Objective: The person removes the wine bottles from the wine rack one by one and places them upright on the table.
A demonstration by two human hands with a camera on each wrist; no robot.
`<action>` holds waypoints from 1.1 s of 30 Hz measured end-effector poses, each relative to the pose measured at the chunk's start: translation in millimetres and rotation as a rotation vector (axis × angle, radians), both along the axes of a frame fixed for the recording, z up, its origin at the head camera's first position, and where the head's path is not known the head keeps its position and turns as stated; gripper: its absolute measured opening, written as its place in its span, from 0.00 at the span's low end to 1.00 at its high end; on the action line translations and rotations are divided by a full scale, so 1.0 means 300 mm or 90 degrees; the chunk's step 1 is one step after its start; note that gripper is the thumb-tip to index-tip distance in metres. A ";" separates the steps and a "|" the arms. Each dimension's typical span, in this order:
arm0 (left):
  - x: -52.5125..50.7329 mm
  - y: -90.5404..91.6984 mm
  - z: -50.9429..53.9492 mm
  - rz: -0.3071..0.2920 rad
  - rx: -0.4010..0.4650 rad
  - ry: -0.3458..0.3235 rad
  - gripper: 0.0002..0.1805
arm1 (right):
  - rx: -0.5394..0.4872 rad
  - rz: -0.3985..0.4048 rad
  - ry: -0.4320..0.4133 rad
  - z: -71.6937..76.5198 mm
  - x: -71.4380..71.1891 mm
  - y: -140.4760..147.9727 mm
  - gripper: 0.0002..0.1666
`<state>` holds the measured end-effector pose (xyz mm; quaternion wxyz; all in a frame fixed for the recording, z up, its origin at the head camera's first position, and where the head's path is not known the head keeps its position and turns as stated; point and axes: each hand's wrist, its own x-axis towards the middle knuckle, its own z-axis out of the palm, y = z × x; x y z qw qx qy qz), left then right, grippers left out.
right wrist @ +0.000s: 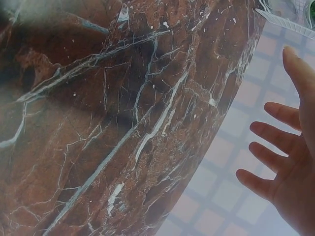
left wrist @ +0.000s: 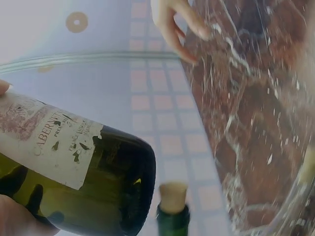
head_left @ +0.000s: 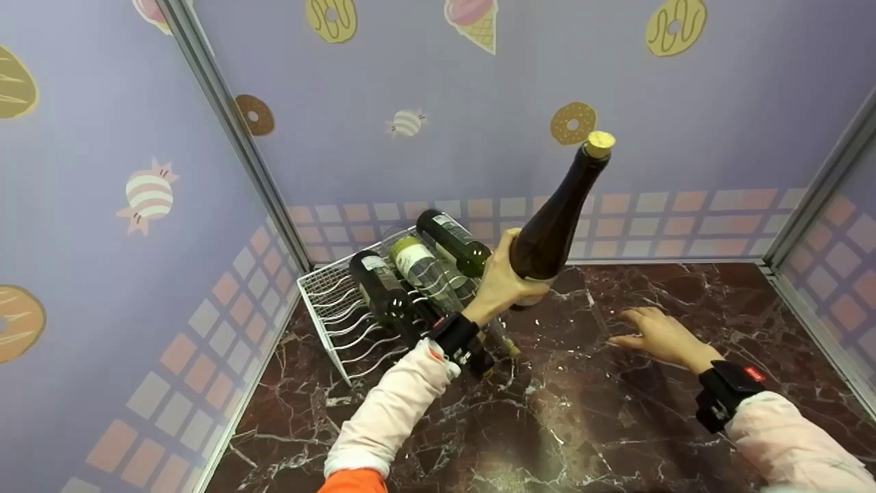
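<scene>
My left hand (head_left: 503,284) grips a dark wine bottle (head_left: 558,219) near its base. The bottle is raised above the counter and tilted, its yellow-topped neck pointing up and to the right. In the left wrist view, the bottle's green glass carries a worn cream label (left wrist: 54,142) with "CABERNET" lettering, and fingers (left wrist: 19,219) curl round it. Over the counter on the right, my right hand (head_left: 660,335) hangs with fingers extended, holding nothing. The right wrist view shows that hand (right wrist: 290,157) with its fingers spread apart.
A white wire rack (head_left: 323,329) at the back left holds several bottles, among them a dark one (head_left: 378,279), a clear one (head_left: 428,274) and a green one (head_left: 452,239). Patterned walls (head_left: 479,137) enclose the marbled counter (head_left: 547,438). My left forearm crosses the rack's front right.
</scene>
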<state>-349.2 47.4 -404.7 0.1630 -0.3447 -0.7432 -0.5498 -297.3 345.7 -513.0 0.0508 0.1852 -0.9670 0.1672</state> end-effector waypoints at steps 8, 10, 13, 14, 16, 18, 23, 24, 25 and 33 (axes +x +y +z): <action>0.041 0.026 -0.066 -0.027 0.059 -0.075 0.41 | -0.004 -0.005 -0.022 0.004 -0.005 -0.004 0.40; 0.052 0.030 -0.073 -0.042 0.064 -0.088 0.41 | -0.005 -0.006 -0.025 0.003 -0.007 -0.004 0.40; 0.071 0.037 -0.065 -0.059 0.057 -0.097 0.41 | -0.001 -0.007 -0.025 0.001 -0.010 -0.003 0.41; 0.080 0.039 -0.059 -0.062 0.053 -0.098 0.41 | 0.001 -0.007 -0.024 0.000 -0.011 -0.003 0.42; 0.110 0.039 -0.032 -0.070 0.052 -0.098 0.41 | 0.005 -0.008 -0.022 0.000 -0.014 -0.004 0.43; 0.139 0.036 -0.008 -0.075 0.051 -0.095 0.41 | 0.006 -0.007 -0.020 0.000 -0.017 -0.004 0.43; 0.191 0.039 0.015 -0.102 0.049 -0.100 0.39 | 0.000 -0.008 -0.011 -0.001 -0.015 0.000 0.43; 0.195 0.041 0.012 -0.111 0.050 -0.107 0.40 | -0.002 -0.008 -0.011 -0.001 -0.015 0.000 0.43; 0.198 0.043 0.008 -0.122 0.054 -0.117 0.39 | 0.000 -0.009 -0.011 0.000 -0.014 0.000 0.43; 0.207 0.056 -0.086 -0.153 0.068 -0.181 0.38 | -0.006 -0.020 -0.016 0.001 -0.015 0.003 0.40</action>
